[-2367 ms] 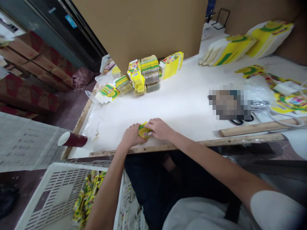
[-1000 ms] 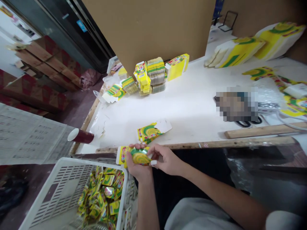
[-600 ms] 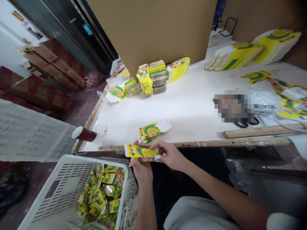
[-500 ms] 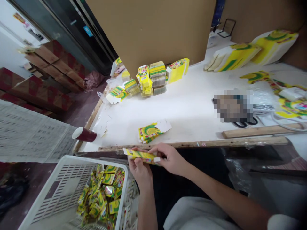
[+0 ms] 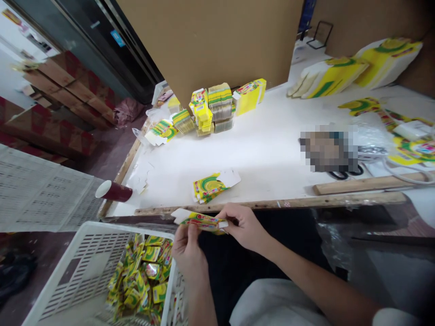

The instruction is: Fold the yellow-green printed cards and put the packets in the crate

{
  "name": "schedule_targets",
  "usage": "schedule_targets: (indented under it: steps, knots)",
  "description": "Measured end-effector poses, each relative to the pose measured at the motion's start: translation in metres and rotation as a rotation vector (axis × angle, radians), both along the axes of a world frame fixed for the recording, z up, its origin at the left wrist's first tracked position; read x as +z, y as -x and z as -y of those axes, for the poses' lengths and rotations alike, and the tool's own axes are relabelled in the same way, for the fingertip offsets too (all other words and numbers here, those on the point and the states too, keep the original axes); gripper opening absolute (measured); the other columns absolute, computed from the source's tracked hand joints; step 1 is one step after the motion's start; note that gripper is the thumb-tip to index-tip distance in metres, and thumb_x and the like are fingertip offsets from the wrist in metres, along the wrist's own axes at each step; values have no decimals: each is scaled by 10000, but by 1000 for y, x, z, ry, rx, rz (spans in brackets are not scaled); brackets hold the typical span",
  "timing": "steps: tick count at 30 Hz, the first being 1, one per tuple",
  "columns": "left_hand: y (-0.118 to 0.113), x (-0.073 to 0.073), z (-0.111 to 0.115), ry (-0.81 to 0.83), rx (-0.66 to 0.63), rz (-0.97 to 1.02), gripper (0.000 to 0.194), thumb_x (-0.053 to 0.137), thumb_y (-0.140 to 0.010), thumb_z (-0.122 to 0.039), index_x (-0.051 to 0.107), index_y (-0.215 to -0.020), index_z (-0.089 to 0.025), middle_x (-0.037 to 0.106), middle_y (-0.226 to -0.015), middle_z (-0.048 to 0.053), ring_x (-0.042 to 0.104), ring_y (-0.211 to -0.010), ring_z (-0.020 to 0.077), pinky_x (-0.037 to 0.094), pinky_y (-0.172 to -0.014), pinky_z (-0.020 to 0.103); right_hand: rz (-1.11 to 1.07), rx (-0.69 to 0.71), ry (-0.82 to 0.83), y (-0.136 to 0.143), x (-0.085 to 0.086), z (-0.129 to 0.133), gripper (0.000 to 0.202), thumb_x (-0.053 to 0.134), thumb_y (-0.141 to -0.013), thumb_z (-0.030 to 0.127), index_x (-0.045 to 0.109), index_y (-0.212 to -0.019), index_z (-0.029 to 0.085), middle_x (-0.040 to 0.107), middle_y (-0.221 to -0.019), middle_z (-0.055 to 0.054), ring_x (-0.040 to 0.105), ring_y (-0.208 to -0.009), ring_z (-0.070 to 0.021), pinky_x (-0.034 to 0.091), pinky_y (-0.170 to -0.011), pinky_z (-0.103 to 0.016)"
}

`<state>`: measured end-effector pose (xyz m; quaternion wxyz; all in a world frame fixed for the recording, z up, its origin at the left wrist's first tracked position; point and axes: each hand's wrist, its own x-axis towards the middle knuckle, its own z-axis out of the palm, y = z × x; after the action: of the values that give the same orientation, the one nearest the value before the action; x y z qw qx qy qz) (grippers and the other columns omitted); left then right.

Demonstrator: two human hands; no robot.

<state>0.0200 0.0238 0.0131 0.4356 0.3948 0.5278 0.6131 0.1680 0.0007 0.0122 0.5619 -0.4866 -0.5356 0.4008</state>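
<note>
Near one flat white table (image 5: 258,158), the left hand (image 5: 190,256) and right hand (image 5: 244,225) grip one oblong yellow-green cardboard box (image 5: 205,221).

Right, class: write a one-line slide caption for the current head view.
Left hand and right hand hold a yellow carton near a white crate of yellow-and-green packs.

On the far side of my bench (image 5: 265,167) I see a brown cardboard panel (image 5: 227,40) standing. At the bench's left edge I have a maroon cup (image 5: 118,192); at its right front, a wooden strip (image 5: 367,183). Beyond its left side are stacked cartons (image 5: 56,74) and a crumpled pinkish bag (image 5: 127,112).
</note>
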Motion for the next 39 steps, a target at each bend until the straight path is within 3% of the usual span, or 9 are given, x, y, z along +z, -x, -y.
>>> schedule_targets:
  steps: [4,7,10,16,20,23,28,33,39]
  knots:
    - [22,40,6,-253,75,-305,473,672,-705,-350,540,-1149,-254,564,-1172,55,511,-1131,199,398,-976,345,469,-42,-250,-19,13,2,257,458,-854,135,689,-888,244,593,-773,-45,521,-788,-172,421,-757,-328]
    - [29,54,8,-246,-198,-570,812,801,-511,-371,470,-1241,-246,481,-1291,94,417,-1236,273,329,-1040,407,663,80,-393,-20,17,2,250,445,-887,178,679,-902,267,620,-805,-34,520,-852,-173,354,-940,-393]
    - [21,45,7,-18,-504,-791,1014,845,-393,-333,398,-1297,-223,519,-1253,122,488,-1162,300,404,-964,428,618,191,-493,-14,15,4,215,466,-884,190,663,-932,261,625,-833,-27,522,-1009,-172,220,-1082,-413]
    - [-7,23,18,69,-583,-916,507,660,-672,-327,469,-1121,-190,637,-951,50,623,-848,194,507,-745,317,-99,-61,-95,-5,-2,14,705,597,-782,262,256,-1400,251,353,-1402,-107,337,-1286,-250,279,-1060,-436]
    - [-14,15,27,-141,-609,-948,627,658,-658,-221,369,-1214,-211,577,-1096,80,599,-957,197,495,-798,314,-741,244,374,5,-5,15,710,666,-712,306,356,-1346,232,524,-1267,-103,540,-1098,-219,415,-949,-387]
    - [-14,11,28,-342,-550,-946,675,645,-663,-167,315,-1251,-213,513,-1132,101,563,-1015,199,486,-816,319,-866,384,468,8,-5,11,651,726,-651,285,485,-1252,215,624,-1115,-69,576,-1037,-203,403,-957,-373]
    - [-12,13,26,-299,-518,-954,375,638,-659,-177,439,-974,-218,527,-883,16,581,-777,145,495,-679,266,-654,305,306,5,-8,10,629,633,-752,349,413,-1325,207,602,-1170,-88,569,-1070,-228,393,-976,-415]
    - [-14,-2,21,-222,-489,-848,637,593,-683,-188,272,-1232,-220,551,-993,65,611,-795,158,518,-659,280,36,359,-80,1,-2,19,622,499,-806,95,329,-1387,235,297,-1466,-67,299,-1333,-192,272,-1084,-341]
    - [-3,-4,11,-256,-359,-1033,646,675,-619,-235,410,-1205,-172,500,-1171,135,487,-1115,284,418,-928,466,100,59,-123,-8,-10,8,452,462,-823,70,545,-1232,244,548,-1271,-70,479,-1210,-181,388,-1008,-328]
